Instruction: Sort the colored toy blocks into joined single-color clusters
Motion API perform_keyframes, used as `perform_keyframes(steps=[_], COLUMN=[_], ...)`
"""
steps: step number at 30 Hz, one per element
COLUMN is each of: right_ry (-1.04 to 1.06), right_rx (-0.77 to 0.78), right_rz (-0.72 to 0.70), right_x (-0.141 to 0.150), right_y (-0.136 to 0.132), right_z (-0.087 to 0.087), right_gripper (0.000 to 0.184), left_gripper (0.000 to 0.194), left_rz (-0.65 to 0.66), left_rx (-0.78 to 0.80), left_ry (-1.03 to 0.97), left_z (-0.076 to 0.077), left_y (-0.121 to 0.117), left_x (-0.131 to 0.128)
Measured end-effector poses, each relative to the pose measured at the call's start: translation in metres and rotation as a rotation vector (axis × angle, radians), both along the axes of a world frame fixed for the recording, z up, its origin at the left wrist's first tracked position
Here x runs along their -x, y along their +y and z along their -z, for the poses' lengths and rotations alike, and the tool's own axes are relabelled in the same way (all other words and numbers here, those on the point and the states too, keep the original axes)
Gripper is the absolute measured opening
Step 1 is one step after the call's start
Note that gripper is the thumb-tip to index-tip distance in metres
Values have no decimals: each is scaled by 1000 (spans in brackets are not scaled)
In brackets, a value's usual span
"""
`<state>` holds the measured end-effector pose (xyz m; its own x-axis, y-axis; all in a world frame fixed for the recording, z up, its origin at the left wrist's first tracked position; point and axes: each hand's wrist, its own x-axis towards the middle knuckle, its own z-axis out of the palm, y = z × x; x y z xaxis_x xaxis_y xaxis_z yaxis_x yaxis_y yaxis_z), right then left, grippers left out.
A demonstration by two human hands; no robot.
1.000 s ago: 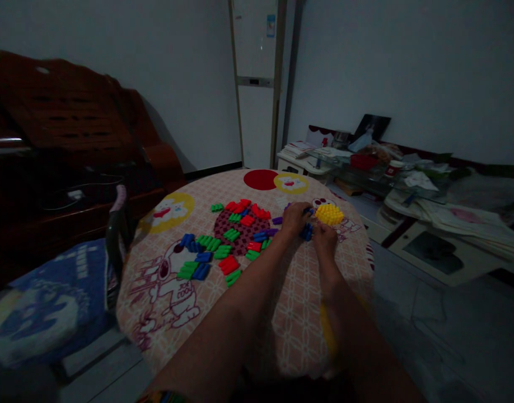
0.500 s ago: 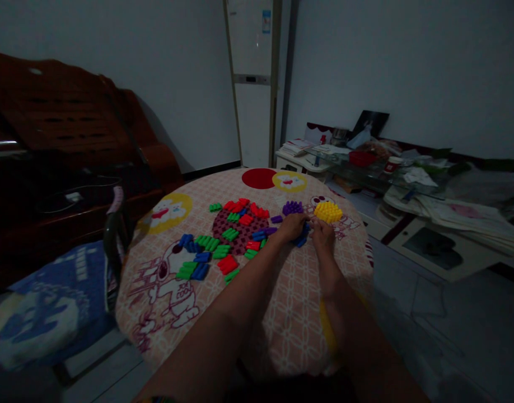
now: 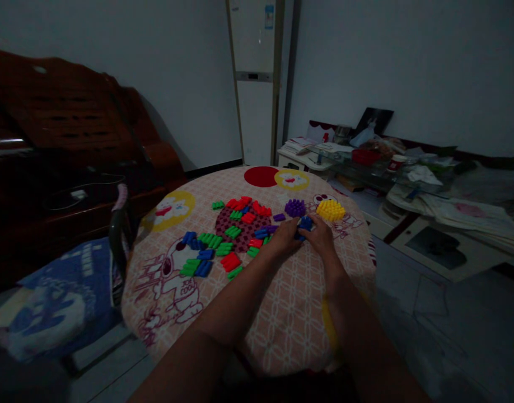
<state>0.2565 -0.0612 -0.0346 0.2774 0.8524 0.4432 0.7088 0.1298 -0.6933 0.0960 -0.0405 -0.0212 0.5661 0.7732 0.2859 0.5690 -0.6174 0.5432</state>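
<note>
Head cam shows our arms stretched over the patterned counter [image 3: 290,313], and we're using the purple cluster [image 3: 295,208] as our landmark. The blue cluster [image 3: 305,223] sits on the near side of the purple cluster, a touch to the right, and both our hands are clasped on it: left hand [image 3: 285,237] along its left side, right hand [image 3: 321,236] along its right, with the blue squeezed between. So neither hand is really nearer, and the blue is right at our fingertips. Its long axis? Can't call it, too much is covered and it's pretty dim. Can't tell if it's lifted or resting, either. Yellow cluster [image 3: 331,210] is off to the right of the purple cluster, nearer our right hand. One loose purple piece [image 3: 279,217] lies just left of the purple cluster, and farther left we've got red pieces [image 3: 230,262], green pieces [image 3: 211,241] and loose blue pieces [image 3: 204,269] scattered around.
</note>
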Motion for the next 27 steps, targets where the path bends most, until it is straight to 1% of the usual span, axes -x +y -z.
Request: perform_keyframes(steps=[2,5,9,11,14,16,19,21,25,27], right_ry=[-12,25,133,209,314,351,362,372,456,482], right_rx=[18,21,-5,-26,-44,-45,-40,-23,27,35], right_rz=[-13,-11,-19,-32,-45,-41,0,18,15,34], right_x=[-2,-4,-6,-6,-4,-3,-4,-5,-5,-4], right_y=[0,-1,0,1,2,3,3,3,1,0], right_z=[1,2,3,2,1,1,0,-1,-2,-3], right_gripper=[53,50,45,44,41,38,36,38,44,45], left_gripper=[69,60,48,45,49,52,54,54,54,58], left_rz=[18,24,-15,-48,-125,-151,-150,-154,-154,-158], left_rx=[-3,2,38,78,120,112,87,73,71,75], left_ry=[-29,-66,-193,-271,-352,-344,-239,-198,-208,-218], left_z=[2,1,-2,-2,0,0,1,1,2,2], left_y=[2,4,2,0,0,1,2,2,1,1], left_x=[-2,0,0,-3,-9,-13,-16,-17,-19,-19])
